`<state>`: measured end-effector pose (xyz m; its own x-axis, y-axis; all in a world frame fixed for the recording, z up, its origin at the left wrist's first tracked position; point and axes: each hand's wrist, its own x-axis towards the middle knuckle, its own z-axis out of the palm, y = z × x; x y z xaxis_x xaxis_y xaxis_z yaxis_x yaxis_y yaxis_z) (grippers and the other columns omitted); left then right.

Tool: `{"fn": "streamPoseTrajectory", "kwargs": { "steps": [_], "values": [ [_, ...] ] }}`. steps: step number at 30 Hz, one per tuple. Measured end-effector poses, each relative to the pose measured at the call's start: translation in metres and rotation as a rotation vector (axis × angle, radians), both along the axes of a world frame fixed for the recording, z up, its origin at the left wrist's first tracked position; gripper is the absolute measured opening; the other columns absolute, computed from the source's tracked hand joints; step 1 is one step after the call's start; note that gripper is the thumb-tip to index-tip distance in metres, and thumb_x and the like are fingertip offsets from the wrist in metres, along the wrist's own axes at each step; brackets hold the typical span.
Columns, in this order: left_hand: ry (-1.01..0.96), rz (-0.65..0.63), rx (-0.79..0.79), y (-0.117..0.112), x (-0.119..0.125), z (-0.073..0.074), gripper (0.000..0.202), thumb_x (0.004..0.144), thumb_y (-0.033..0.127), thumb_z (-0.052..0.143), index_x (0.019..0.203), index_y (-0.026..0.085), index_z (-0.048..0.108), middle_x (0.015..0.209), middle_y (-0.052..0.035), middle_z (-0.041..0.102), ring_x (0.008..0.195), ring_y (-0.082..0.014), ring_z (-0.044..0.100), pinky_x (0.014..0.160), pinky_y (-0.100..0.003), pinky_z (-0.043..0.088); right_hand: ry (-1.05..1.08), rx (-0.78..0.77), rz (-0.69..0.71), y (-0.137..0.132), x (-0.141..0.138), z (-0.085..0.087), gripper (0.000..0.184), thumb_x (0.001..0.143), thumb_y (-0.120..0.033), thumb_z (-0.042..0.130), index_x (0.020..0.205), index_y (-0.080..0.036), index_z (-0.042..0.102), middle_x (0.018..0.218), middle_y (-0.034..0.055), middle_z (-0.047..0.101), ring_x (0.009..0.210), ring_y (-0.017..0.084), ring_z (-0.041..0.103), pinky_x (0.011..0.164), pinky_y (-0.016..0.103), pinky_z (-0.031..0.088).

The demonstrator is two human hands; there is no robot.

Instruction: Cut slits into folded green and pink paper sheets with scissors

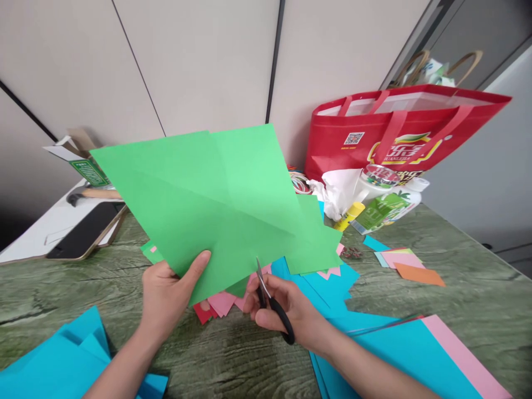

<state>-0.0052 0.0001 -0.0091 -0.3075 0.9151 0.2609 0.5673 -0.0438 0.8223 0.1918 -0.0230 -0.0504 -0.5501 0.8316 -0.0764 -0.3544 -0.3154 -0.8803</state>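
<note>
1. Table [233, 360]: dark green, wood-grained top; pale wall panels [199, 66] at 12 o'clock. Clock centred on the held green sheet.
2. Red bag [349, 138], upright, at 2 o'clock; yellow glue stick [349, 216] at 3; coloured paper pieces [419, 273] between 3 and 4.
3. Blue sheets in two groups: one [399, 354] at 4 o'clock, one [58, 360] at 8. Phone [87, 230] at 9.
4. Green sheet [208, 194]: creased, raised and tilted; spans 11 to 3 o'clock from the left hand, about 11 from the right.
5. Left hand [166, 291]: pinches the sheet's lower left edge, thumb on the near face, fingers mostly hidden behind.
6. Right hand [286, 305]: fingers curled round the black handles of scissors [285, 324]; tips overlap the sheet's lower edge. Cannot tell how far the blades part.
</note>
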Motion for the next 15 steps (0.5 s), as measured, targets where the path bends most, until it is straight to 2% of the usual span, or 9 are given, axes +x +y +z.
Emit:
{"fn": "streamPoseTrajectory", "kwargs": {
  "steps": [5,15],
  "values": [
    [0.059,0.014,0.048,0.0008,0.0015,0.0026,0.043,0.062,0.038,0.061,0.036,0.021,0.031,0.037,0.0066,0.027,0.036,-0.0083,0.027,0.033,-0.024,0.022,-0.012,-0.005,-0.005,0.0005,0.0,-0.0008,0.036,0.065,-0.027,0.072,0.093,-0.017,0.051,0.085,0.0045,0.059,0.073,0.012,0.052,0.065,0.025,0.039],
    [0.052,0.015,0.035,0.0001,0.0045,0.007,0.044,0.062,0.037,0.061,0.035,0.021,0.03,0.038,0.0063,0.026,0.036,-0.0085,0.024,0.032,-0.024,0.02,-0.043,-0.017,-0.014,-0.0003,0.0002,0.0009,0.038,0.063,-0.029,0.073,0.092,-0.018,0.052,0.084,0.0041,0.059,0.072,0.012,0.052,0.065,0.025,0.039]
  ]
}}
